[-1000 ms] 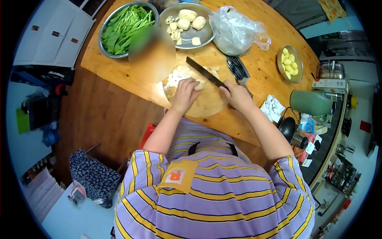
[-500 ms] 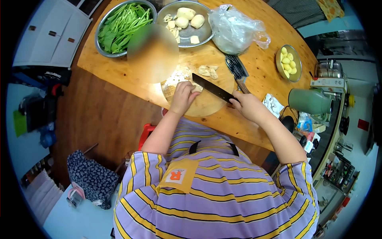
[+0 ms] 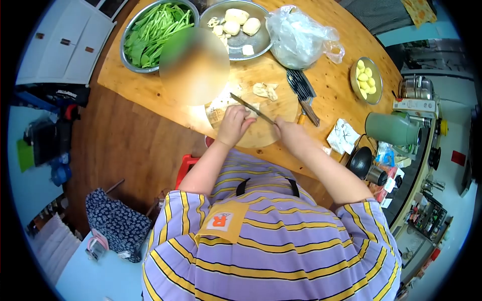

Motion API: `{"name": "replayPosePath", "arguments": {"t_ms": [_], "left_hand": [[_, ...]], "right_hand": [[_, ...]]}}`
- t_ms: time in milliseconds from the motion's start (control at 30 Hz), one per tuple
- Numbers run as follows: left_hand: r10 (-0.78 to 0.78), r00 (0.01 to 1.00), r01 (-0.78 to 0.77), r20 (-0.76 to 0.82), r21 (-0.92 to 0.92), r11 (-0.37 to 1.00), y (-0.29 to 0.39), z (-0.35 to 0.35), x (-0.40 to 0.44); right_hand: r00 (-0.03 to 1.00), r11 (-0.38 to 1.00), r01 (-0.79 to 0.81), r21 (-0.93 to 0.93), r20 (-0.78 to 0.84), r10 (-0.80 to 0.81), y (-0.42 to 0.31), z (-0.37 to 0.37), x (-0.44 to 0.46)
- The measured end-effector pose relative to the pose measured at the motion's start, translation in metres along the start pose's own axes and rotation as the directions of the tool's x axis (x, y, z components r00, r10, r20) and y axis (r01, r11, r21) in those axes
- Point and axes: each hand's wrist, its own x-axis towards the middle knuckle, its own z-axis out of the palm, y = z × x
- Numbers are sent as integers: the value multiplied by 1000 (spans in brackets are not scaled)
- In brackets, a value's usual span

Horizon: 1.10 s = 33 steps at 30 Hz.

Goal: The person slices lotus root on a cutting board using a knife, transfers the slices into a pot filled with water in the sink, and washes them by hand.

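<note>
My left hand is closed on a pale vegetable piece, pressing it against the round wooden cutting board. In my right hand is the handle of a kitchen knife. Its dark blade, seen nearly edge-on, slants over the board just beyond my left fingers. Whether the edge touches the piece I cannot tell. A small heap of pale cut pieces lies farther back on the board. Blur covers the board's far left part.
Leafy greens fill a metal bowl at the back left. Beside it, a metal basin holds pale peeled vegetables. A plastic bag, a slotted turner, a bowl of small yellow potatoes and a green jug stand to the right.
My right hand has moved left and slightly down with the knife. The blade has turned from showing its broad side to nearly edge-on, closer to my left hand, which stays almost in place.
</note>
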Motion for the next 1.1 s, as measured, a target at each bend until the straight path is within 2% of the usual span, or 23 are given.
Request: {"name": "replayPosePath", "arguments": {"t_ms": [167, 233, 367, 400, 467, 500, 600, 633, 733, 767, 867, 1100], "left_hand": [[-4, 999, 3, 50, 24, 1000, 8, -5, 0], [39, 995, -42, 89, 28, 999, 19, -14, 4], [-2, 999, 0, 38, 45, 999, 16, -26, 5], [-178, 981, 182, 83, -43, 982, 21, -30, 10], [-486, 848, 524, 212, -192, 830, 29, -31, 19], [-382, 914, 402, 136, -183, 897, 24, -28, 25], [-283, 958, 275, 56, 118, 954, 15, -28, 37], [-246, 967, 234, 64, 161, 959, 9, -30, 39], [-242, 957, 260, -161, 102, 960, 6, -28, 32], [-257, 954, 265, -155, 34, 964, 5, -28, 20], [-109, 992, 111, -71, 26, 994, 13, -28, -5], [-193, 979, 194, -64, 13, 981, 14, -10, -11]], "right_hand": [[990, 989, 71, 129, -130, -54, 15, 39, 14], [987, 983, 59, 172, -156, -31, 25, 37, 18], [982, 980, 50, 192, -187, -13, 35, 16, 27], [979, 975, 66, 210, -204, -23, 33, 12, 27], [970, 966, 98, 241, -239, -38, 30, 3, 27], [971, 956, 95, 279, -239, -27, 29, 0, 26], [976, 954, 62, 293, -219, 4, 21, -10, 17], [981, 965, 55, 258, -196, -3, 17, -14, 12], [989, 987, 45, 152, -143, -23, 8, -28, -7], [990, 991, 46, 125, -135, -29, 6, -30, -14], [991, 994, 74, 81, -120, -64, 1, -30, -28], [998, 992, 61, -108, -21, -63, -10, -41, -38]]}}
